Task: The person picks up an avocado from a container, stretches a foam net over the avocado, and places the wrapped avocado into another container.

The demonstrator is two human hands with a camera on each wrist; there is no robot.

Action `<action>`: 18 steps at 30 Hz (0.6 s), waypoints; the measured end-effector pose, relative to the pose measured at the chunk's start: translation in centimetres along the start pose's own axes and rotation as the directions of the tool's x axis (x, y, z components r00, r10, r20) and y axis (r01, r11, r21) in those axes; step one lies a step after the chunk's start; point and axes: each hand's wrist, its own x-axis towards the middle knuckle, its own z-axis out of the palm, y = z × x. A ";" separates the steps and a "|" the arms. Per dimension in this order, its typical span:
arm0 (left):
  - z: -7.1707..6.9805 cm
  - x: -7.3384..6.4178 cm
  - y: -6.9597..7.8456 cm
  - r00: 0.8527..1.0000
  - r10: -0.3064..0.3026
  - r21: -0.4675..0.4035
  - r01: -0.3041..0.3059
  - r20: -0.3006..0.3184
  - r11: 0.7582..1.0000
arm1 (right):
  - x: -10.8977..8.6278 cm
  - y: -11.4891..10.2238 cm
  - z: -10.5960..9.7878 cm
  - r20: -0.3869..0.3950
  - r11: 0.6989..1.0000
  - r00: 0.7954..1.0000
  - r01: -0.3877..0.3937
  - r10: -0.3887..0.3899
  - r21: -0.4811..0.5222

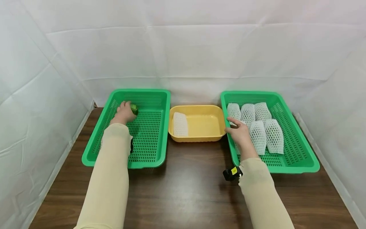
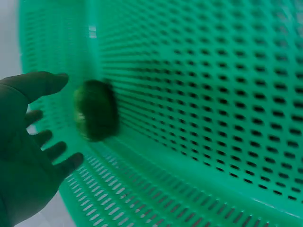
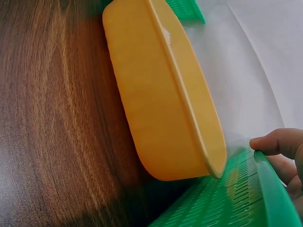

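My left hand (image 1: 124, 113) reaches into the left green basket (image 1: 164, 136) beside a rounded dark-green fruit or vegetable (image 1: 134, 109). In the left wrist view the fingers are spread, with a gap between them and this green piece (image 2: 96, 111). My right hand (image 1: 239, 135) rests at the left rim of the right green basket (image 1: 300, 168), its thumb over the rim edge (image 3: 272, 189). Inside that basket lie several white foam net sleeves (image 1: 274, 135) with greenish contents showing through. Another white foam net (image 1: 180, 124) lies in the yellow tray (image 1: 197, 139).
The yellow tray stands between the two baskets on the dark wooden table (image 1: 183, 184). White cloth walls (image 1: 200, 51) enclose the back and sides. A black wrist camera (image 1: 232, 173) sits by my right sleeve.
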 end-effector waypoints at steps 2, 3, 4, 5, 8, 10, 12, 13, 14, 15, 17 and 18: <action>0.6 0.1 -0.7 0.999 0.018 0.071 -0.021 0.043 0.997 | 0.0 0.1 0.1 -0.002 1.000 1.000 0.001 -0.001 0.007; 0.8 0.2 -1.0 0.998 0.022 0.095 -0.028 0.062 0.995 | 0.0 0.2 0.2 -0.001 1.000 1.000 0.000 0.000 0.009; 1.0 0.1 -1.2 0.997 0.019 0.117 -0.028 0.081 0.993 | -0.1 0.2 0.2 0.001 1.000 1.000 0.001 -0.001 0.010; 1.1 0.0 -1.3 0.995 0.015 0.133 -0.027 0.094 0.991 | -0.1 0.2 0.2 0.003 1.000 1.000 0.001 -0.001 0.012; 1.5 0.2 -1.5 0.997 0.019 0.202 -0.033 0.069 0.979 | -0.2 0.3 0.4 0.002 1.000 1.000 0.002 -0.002 0.016; 1.6 0.5 -1.5 0.999 0.032 0.254 -0.035 0.016 0.967 | -0.2 0.3 0.3 -0.003 1.000 1.000 0.007 -0.007 0.016; 1.6 0.8 -1.5 0.998 0.046 0.295 -0.031 -0.046 0.955 | -0.1 0.4 0.3 -0.009 1.000 1.000 0.011 -0.011 0.017; 1.7 0.9 -1.5 0.996 0.052 0.305 -0.029 -0.066 0.952 | -0.1 0.4 0.3 -0.013 1.000 1.000 0.011 -0.011 0.017; 1.7 0.9 -1.5 0.996 0.054 0.312 -0.028 -0.073 0.950 | 0.0 0.4 0.2 -0.014 1.000 1.000 0.012 -0.012 0.016; 1.7 1.0 -1.5 0.996 0.054 0.317 -0.029 -0.071 0.948 | 0.0 0.4 0.2 -0.014 1.000 1.000 0.012 -0.012 0.016; 1.8 0.9 -1.5 0.997 0.055 0.316 -0.036 -0.052 0.948 | 0.1 0.4 0.2 -0.015 1.000 1.000 0.010 -0.009 0.018; 1.8 0.8 -1.6 0.997 0.059 0.311 -0.043 -0.043 0.950 | 0.2 0.4 0.1 -0.015 1.000 1.000 0.009 -0.009 0.017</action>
